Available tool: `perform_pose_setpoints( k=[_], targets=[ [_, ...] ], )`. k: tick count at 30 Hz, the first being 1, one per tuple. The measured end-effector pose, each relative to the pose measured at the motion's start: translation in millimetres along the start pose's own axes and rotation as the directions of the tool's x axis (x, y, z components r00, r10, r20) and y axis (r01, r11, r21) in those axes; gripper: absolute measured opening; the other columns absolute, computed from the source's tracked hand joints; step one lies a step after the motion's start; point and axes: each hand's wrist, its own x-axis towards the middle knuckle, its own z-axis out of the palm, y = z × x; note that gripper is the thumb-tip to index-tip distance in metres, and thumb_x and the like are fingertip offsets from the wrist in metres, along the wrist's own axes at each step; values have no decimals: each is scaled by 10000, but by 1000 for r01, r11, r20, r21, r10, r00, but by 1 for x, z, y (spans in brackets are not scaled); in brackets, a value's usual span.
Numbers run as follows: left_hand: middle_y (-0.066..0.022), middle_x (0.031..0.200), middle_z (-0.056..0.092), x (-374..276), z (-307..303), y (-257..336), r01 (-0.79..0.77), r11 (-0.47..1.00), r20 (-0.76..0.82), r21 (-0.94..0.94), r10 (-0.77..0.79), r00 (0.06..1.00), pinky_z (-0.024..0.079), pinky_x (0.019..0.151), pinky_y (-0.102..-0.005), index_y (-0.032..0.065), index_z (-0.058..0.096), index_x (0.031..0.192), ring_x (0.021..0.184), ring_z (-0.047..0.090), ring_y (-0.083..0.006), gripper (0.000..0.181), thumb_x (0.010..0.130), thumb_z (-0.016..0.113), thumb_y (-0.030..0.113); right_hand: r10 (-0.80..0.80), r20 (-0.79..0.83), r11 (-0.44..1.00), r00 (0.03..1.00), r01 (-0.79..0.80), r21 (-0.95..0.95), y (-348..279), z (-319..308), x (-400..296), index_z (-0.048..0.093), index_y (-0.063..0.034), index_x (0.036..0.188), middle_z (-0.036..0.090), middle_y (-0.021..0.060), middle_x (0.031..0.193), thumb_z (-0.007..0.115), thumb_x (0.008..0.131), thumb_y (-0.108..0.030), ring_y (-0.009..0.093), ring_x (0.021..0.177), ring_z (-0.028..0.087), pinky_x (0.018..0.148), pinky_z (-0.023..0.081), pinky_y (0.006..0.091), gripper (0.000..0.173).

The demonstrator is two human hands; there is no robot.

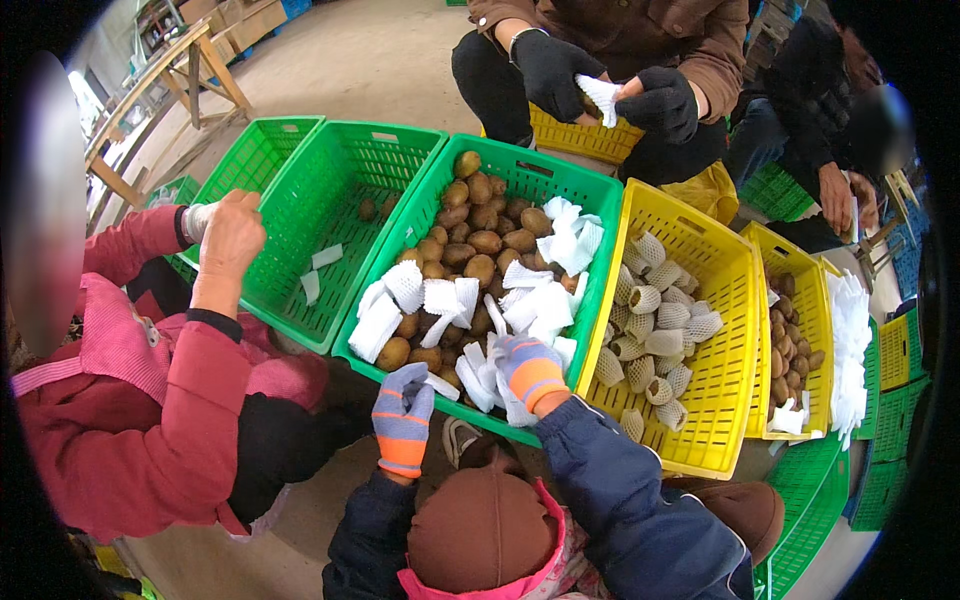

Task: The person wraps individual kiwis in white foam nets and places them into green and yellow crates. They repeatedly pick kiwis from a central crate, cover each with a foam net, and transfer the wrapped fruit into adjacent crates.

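Note:
In front of me is a green plastic crate (390, 291) of brown kiwifruit (484, 241), with white foam net sleeves (541, 309) scattered over the fruit. My left hand (405, 420), in a grey and orange knit glove, is at the crate's near rim with its fingers curled. A foam sleeve (442, 386) lies right beside its fingers; whether they grip it is unclear. My right hand (534, 369), gloved alike, reaches over the near rim onto a cluster of foam sleeves (480, 375). Its fingertips are partly hidden, so a grip cannot be made out.
At right, a yellow crate (720, 375) contains kiwifruit in foam sleeves (660, 315); another yellow crate (814, 262) has bare kiwifruit. At left, a green crate (337, 195) holds a few fruits. One co-worker's black-gloved hands (555, 75) hold a sleeve; another co-worker's hand (232, 240) is at left.

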Motion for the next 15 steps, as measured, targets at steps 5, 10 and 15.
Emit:
perform_pose_setpoints(
  k=[5, 10, 15],
  targets=[
    [-67, 1005, 568, 5, 17, 2, 2, 997, 120, -73, 7, 993, 443, 742, -236, 12, 549, 1080, 840, 540, -111, 294, 787, 574, 12, 51, -386, 802, 921, 192, 565, 3, -29, -22, 604, -45, 1005, 625, 121, 843, 569, 815, -155, 229, 793, 592, 725, 455, 304, 223],
    [-88, 1059, 560, 14, 37, 27, 147, 928, 258, -342, -58, 964, 449, 796, -245, -2, 487, 1165, 930, 540, -134, 404, 776, 598, -1, -8, -194, 440, 981, 177, 880, -22, -60, -46, 578, 14, 1052, 626, 78, 959, 545, 859, -179, 113, 873, 543, 766, 442, 261, 275],
    [-88, 995, 578, 16, 31, 16, 198, 926, 97, -320, -176, 980, 467, 752, -245, -30, 503, 1098, 857, 562, -132, 416, 728, 679, 37, -93, -141, 341, 986, 165, 925, -56, -71, -66, 592, -24, 1073, 628, 74, 983, 571, 843, -175, 122, 879, 558, 771, 446, 258, 276]
  ],
)
